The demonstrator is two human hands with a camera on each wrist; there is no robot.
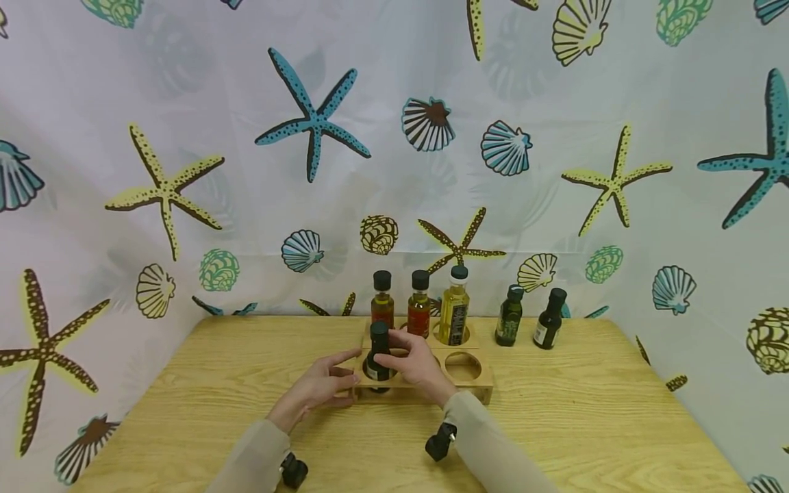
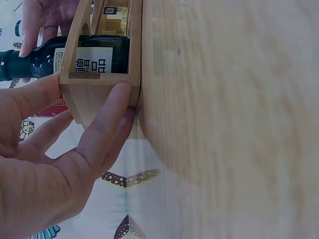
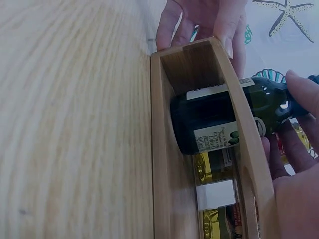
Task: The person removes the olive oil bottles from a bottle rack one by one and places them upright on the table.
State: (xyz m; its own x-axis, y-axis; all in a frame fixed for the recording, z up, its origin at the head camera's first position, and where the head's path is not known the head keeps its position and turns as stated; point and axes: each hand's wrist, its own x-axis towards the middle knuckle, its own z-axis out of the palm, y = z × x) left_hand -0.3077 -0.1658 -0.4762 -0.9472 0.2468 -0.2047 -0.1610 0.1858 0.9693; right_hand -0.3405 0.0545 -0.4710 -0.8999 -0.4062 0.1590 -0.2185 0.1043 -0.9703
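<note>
A two-tier wooden bottle rack [image 1: 425,395] with round holes stands on the table. My right hand [image 1: 419,359] holds a dark green glass bottle [image 3: 209,119] by its neck, thumb and fingers on opposite sides. The bottle stands through the front-left hole, its labelled lower body inside the rack frame. My left hand [image 1: 320,383] touches the rack's left end, its mostly straight fingers [image 2: 107,122] against the wood. Behind, the rack holds two red-labelled bottles [image 1: 419,316] and a yellow oil bottle [image 1: 455,308]. The right hand partly hides the middle front hole; the right front hole [image 1: 462,366] shows.
Right of the rack, a small green bottle [image 1: 509,318] and a dark bottle with a white label [image 1: 548,320] stand on the wooden table [image 1: 585,404]. A white curtain [image 1: 394,185] printed with starfish and shells hangs behind and along both sides.
</note>
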